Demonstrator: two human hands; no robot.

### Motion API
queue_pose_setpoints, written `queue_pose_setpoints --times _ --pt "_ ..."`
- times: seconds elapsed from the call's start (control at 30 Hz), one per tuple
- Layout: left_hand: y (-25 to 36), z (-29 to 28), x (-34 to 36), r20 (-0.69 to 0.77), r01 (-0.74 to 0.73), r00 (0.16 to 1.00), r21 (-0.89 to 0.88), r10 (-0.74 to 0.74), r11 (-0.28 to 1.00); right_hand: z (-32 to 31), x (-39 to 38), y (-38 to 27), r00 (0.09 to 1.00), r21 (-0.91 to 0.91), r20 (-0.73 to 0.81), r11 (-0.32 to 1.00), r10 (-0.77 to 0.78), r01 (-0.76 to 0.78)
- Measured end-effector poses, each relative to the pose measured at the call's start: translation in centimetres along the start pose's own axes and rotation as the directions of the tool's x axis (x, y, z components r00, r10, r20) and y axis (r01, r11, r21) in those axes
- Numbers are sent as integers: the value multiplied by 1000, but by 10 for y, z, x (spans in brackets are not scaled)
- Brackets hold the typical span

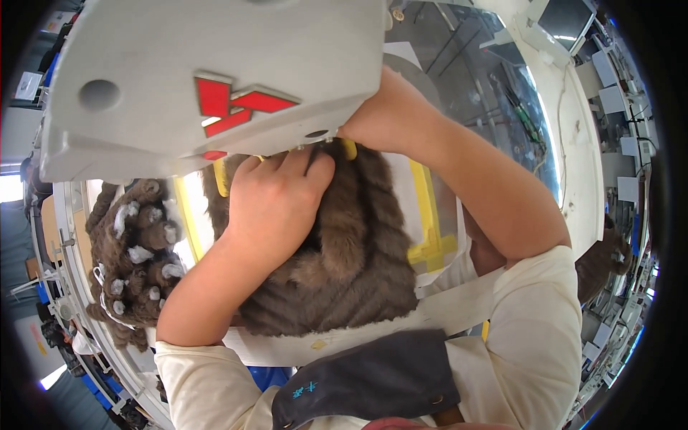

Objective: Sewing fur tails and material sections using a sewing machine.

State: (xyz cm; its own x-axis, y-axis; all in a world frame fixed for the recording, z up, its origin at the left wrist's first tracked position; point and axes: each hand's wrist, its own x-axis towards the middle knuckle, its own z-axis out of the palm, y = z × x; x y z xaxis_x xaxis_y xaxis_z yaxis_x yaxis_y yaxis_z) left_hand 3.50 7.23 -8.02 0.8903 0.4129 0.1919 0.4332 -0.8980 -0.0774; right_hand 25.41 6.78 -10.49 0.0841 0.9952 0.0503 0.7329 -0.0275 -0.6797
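A brown plush fur piece (330, 294) lies on the white work surface under the head of a large pale grey machine, likely a sewing machine (143, 115). On top of the fur rests my left hand (276, 190), its fingers bent and closed on the pile close to the machine's lower edge. The fingertips are partly hidden there. My right hand (383, 111) reaches in at the machine's right end. Its fingers disappear behind the machine, so their grip does not show.
Yellow tape strips (430, 215) mark the surface on both sides of the fur. A pile of small brown plush parts (140, 251) with pale tufts sits at the left. At the far right lies a clear sheet (494, 93), with a screen (566, 25) beyond.
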Motion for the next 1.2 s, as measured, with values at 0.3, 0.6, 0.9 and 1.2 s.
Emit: queue_pose_setpoints --times 0.3,0.6,0.9,1.2 --pt "-1 4 -4 -65 3 998 -5 -4 1000 -63 -39 -38 861 47 316 913 -398 405" --pt "-3 10 -7 -168 -29 986 -69 17 997 -40 -55 -25 863 -77 342 904 -371 420" --pt "-4 11 -3 -160 -5 987 -58 -5 998 -33 -55 -34 876 -359 383 826 -295 435" --pt "2 9 -7 -184 -66 982 -64 54 996 -30 -55 -31 876 -382 351 804 -330 456"
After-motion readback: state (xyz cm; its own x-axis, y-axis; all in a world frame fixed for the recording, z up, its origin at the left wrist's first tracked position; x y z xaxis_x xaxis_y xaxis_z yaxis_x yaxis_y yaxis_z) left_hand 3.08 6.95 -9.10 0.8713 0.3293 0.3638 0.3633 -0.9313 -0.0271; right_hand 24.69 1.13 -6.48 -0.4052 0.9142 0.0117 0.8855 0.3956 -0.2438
